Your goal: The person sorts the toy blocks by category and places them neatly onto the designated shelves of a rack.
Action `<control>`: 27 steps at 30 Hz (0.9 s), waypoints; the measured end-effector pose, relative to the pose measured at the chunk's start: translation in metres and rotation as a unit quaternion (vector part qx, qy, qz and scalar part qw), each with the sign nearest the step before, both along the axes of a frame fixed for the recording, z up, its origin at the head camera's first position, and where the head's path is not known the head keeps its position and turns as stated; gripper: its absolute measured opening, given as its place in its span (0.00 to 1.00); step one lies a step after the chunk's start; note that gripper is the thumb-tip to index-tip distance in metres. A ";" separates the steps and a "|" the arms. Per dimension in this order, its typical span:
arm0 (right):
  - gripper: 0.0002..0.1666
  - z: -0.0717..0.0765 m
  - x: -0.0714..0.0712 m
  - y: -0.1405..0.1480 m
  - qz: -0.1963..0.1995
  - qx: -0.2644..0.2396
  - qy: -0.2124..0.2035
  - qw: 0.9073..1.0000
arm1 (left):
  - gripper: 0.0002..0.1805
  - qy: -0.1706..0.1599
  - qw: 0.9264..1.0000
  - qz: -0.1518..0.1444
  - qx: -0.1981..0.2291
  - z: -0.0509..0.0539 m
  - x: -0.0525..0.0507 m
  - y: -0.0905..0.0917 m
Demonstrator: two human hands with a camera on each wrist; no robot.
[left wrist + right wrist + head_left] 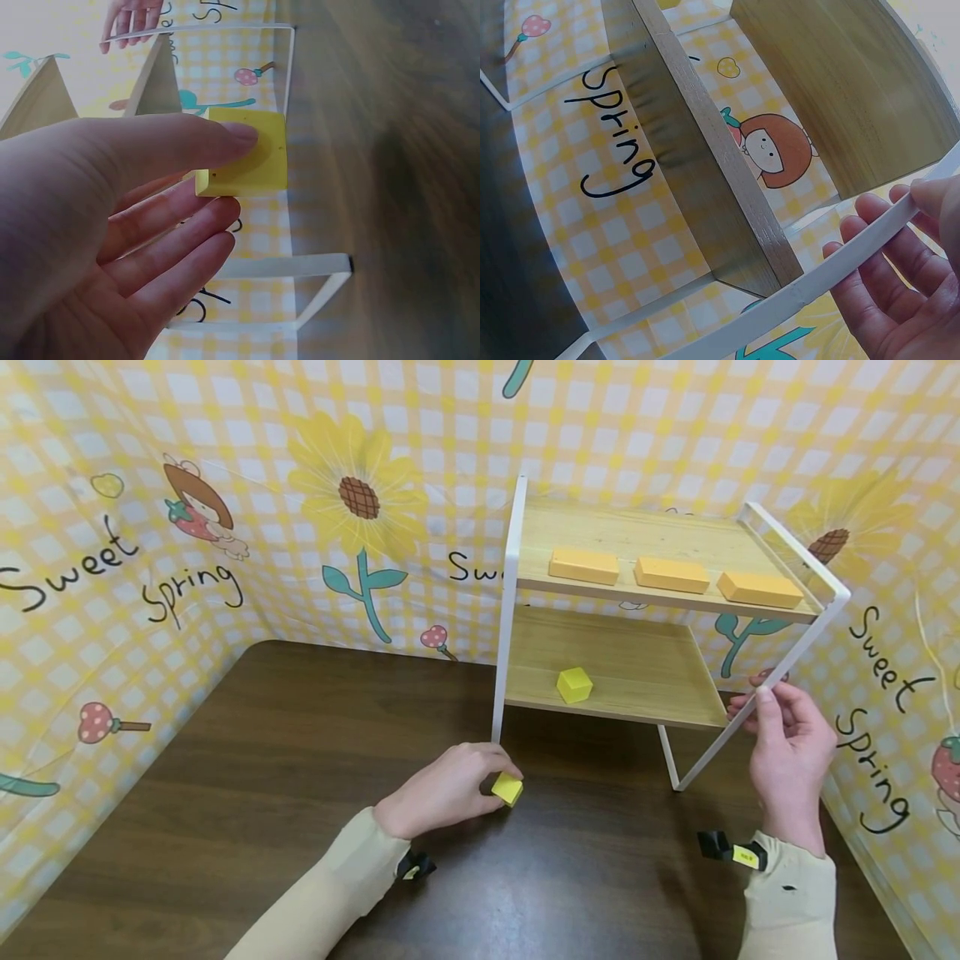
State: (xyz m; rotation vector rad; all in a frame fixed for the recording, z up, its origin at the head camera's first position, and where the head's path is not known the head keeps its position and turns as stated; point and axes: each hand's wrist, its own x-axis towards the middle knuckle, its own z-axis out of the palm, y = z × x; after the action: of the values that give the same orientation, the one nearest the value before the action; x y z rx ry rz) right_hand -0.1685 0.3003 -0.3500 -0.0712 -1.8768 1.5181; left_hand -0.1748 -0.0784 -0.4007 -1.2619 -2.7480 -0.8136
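Note:
In the head view my left hand [444, 783] is above the dark table, just in front of the shelf's left front leg. It pinches a small yellow block [507, 789]; the left wrist view shows the thumb flat on one square face of the block [255, 161]. My right hand [795, 747] grips the white front post [797, 647] on the right side of a two-tier shelf, thumb in front and fingers behind. On the lower wooden board [637, 672] sits a yellow cube [574, 685], left of the middle.
Three orange-yellow bars, a left one [583, 566], a middle one [671, 575] and a right one [760, 590], lie in a row along the upper board's [637, 531] front edge. Checked, printed cloth [262, 585] walls in the dark wooden table [300, 727] at back and sides.

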 end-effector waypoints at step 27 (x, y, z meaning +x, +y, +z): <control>0.17 0.000 -0.001 0.000 0.005 0.001 0.010 1.000 | 0.17 0.039 0.998 -0.039 0.035 0.031 -0.008 0.031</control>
State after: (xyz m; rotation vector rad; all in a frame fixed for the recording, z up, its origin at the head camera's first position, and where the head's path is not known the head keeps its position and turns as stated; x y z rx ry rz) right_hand -0.1692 0.3008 -0.3503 -0.0455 -1.8663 1.5190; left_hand -0.1829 -0.0474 -0.3698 -1.3642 -2.6020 -0.8398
